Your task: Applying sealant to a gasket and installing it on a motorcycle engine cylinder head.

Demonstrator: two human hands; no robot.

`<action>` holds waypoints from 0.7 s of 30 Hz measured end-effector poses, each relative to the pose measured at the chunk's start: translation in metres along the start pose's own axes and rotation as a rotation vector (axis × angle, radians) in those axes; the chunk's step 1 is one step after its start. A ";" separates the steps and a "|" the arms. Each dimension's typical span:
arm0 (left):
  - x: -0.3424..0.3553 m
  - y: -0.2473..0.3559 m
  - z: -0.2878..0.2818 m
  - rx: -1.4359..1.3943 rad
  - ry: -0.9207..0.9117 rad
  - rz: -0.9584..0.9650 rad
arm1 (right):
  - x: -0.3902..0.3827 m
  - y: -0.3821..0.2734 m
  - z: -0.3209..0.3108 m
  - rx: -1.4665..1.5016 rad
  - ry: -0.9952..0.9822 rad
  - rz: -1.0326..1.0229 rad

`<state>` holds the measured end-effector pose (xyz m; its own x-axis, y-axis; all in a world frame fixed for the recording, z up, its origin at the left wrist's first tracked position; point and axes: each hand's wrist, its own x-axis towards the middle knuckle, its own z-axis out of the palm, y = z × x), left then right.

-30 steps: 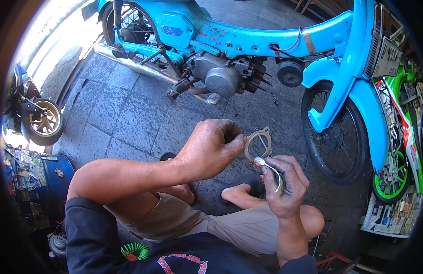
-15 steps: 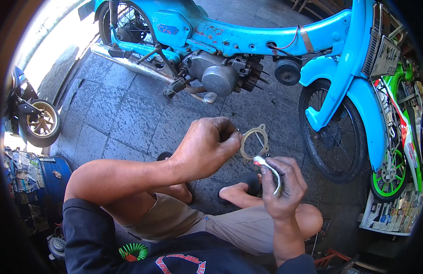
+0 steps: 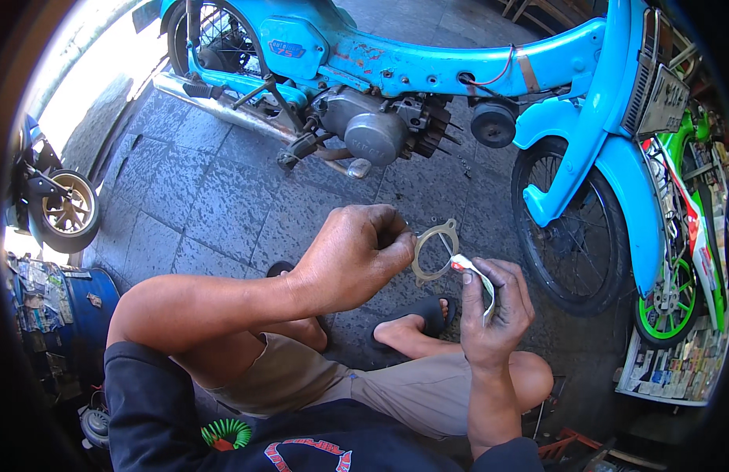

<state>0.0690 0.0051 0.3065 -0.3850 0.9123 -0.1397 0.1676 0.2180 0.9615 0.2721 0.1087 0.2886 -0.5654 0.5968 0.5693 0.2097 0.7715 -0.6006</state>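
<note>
My left hand is closed, thumb and forefinger pinching the left edge of a flat brass-coloured ring gasket with lugs on its rim. Between the thumb and fingers of my right hand is a small, flattened white squeeze tube with a red mark. Its upper end points at the lower right of the gasket; whether they touch, I cannot tell. A thin pale rod-like thing shows through the gasket's opening. Both hands are held above the floor, in front of my knees.
A light-blue motorcycle stands across the far side, its engine facing me. Small parts lie on the paved floor near it. At right is a green-wheeled motorcycle; at left, a blue drum and another wheel.
The gasket has turned slightly in my left fingers. My right hand has shifted a little to the right with the tube, whose end now sits higher beside the ring.
</note>
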 end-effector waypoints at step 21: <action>-0.003 0.001 0.003 -0.003 -0.014 0.037 | 0.015 -0.004 0.002 -0.008 0.032 0.002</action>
<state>0.0727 0.0029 0.3069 -0.3662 0.9244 -0.1070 0.1789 0.1828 0.9667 0.2609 0.1144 0.2979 -0.5395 0.6050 0.5856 0.2169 0.7719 -0.5976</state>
